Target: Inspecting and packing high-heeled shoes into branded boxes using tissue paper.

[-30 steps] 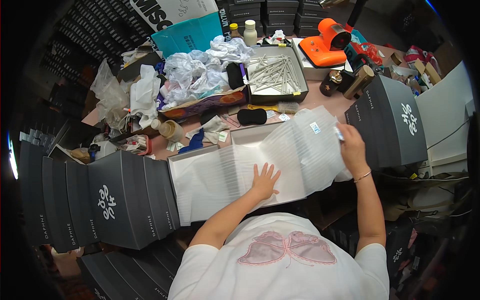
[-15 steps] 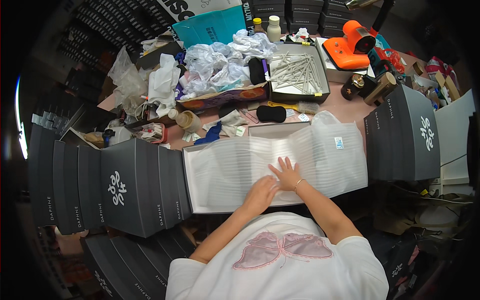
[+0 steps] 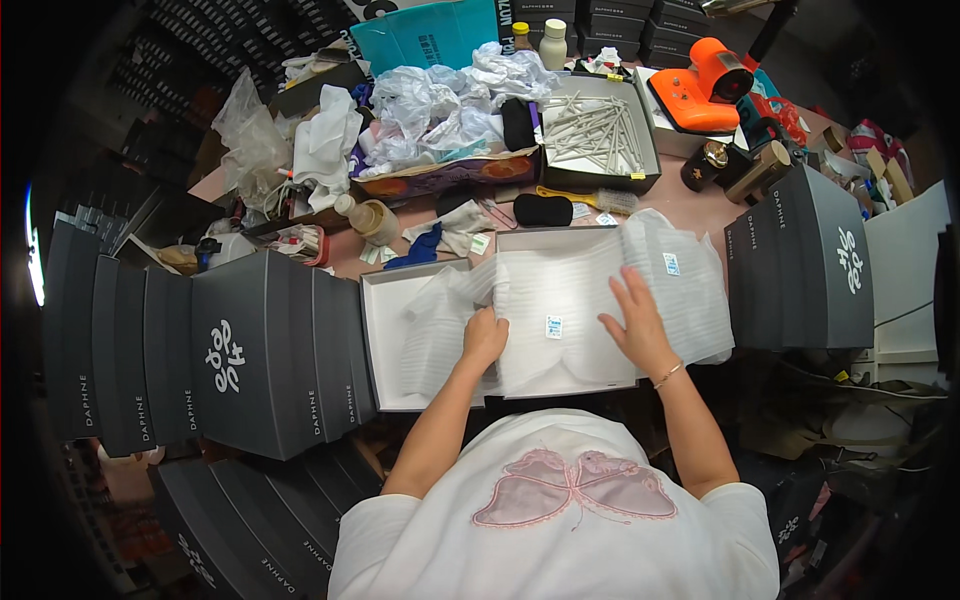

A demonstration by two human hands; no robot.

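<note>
White ribbed foam sheet [image 3: 580, 300] over open box [image 3: 378, 330], both hands' fingers flat, spread.

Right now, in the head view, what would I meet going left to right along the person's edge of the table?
Row of dark grey upright boxes → open grey cardboard box → left hand on ribbed white foam sheet → right hand → second stack of dark grey boxes.

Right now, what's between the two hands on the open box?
Head view: between left hand and right hand, only white foam wrap sheet with a small sticker, lying over the open grey box.
</note>
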